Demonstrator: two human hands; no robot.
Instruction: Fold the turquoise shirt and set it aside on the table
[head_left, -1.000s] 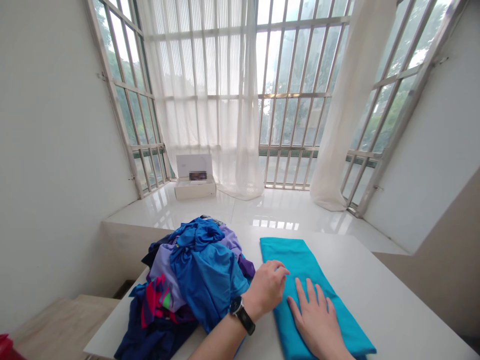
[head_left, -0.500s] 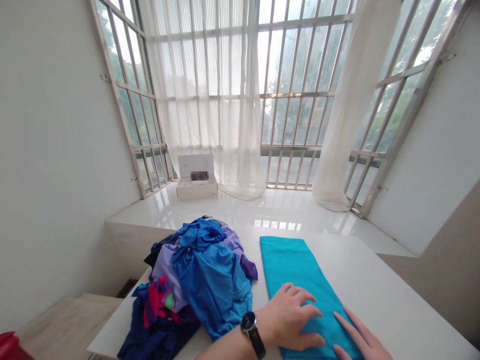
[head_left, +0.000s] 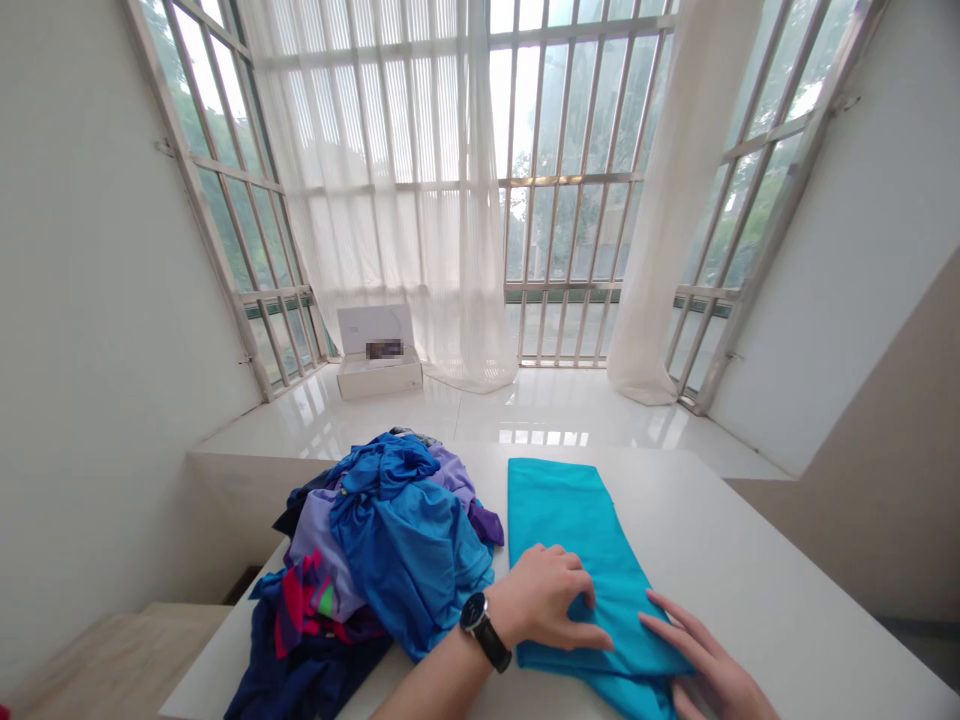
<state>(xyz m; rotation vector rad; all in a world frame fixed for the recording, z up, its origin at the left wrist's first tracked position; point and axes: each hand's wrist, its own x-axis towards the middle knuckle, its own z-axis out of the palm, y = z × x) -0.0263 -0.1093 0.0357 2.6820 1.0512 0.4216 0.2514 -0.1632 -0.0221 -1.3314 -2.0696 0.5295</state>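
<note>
A turquoise folded cloth (head_left: 566,510), smooth at its far end, lies on the white table and bends into creases at its near end. My left hand (head_left: 551,600), with a black-strapped watch on the wrist, rests on its left near part. The fingers there are curled into the fabric with the thumb pointing right; their tips are partly hidden. At the near right edge, my right hand (head_left: 712,660) has its fingers over the cloth and its thumb lower down, with fabric between them. Left of the cloth sits a heap of crumpled clothes (head_left: 409,540) in blue, lilac, navy and pink.
The white table (head_left: 757,580) reaches to a glossy window ledge (head_left: 480,410). An open white box (head_left: 381,375) stands on the ledge. Sheer curtains (head_left: 390,220) hang before a barred window. A wooden surface (head_left: 112,660) lies lower at the left.
My left hand's fingers have gone from spread to curled. The cloth's near end has shifted and creased, its near left corner now showing. The view has moved slightly to the right.
</note>
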